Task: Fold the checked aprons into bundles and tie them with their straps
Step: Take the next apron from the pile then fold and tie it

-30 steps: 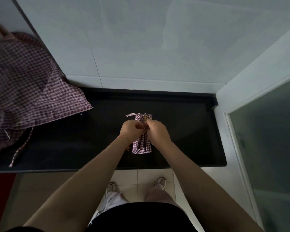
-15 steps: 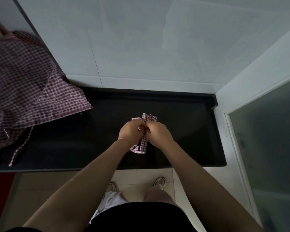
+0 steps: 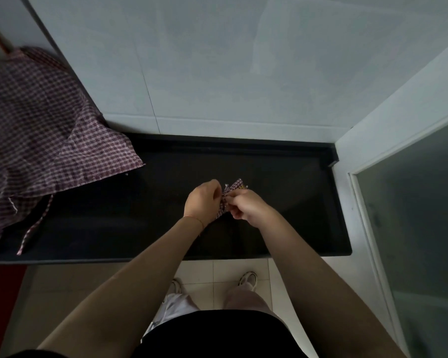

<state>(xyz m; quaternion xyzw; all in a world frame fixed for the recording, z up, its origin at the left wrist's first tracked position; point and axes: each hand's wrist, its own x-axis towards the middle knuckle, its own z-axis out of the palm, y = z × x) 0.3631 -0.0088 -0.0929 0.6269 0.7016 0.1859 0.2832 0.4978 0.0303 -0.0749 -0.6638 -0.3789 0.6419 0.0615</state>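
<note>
Apron bundle point(image 3: 226, 200): small checked roll, held between both hands above the middle of the black worktop point(image 3: 130, 223); its top end fans out at 12 o'clock of the hands, and most of it is hidden behind them.
Writing: a tiny yellowish patch shows at the bundle's top right edge; too small to read.
Left hand point(image 3: 203, 202): at 9 o'clock of the bundle, fingers curled round the cloth; thin red cord at the wrist.
Right hand point(image 3: 248, 206): at 3 o'clock of the bundle, fingertips pinching the cloth or a strap at its middle; I cannot tell which.
Loose aprons point(image 3: 44, 135): a checked heap at 9 to 10 o'clock, well apart from the bundle, draped over the worktop's left end.
Strap point(image 3: 35, 226): hangs from the heap across the worktop toward its front edge.
Surroundings: pale tiled wall point(image 3: 217, 60) at 12 o'clock, frosted glass door point(image 3: 419, 228) at 3 o'clock, pale floor tiles and two shoes at 6 o'clock.
</note>
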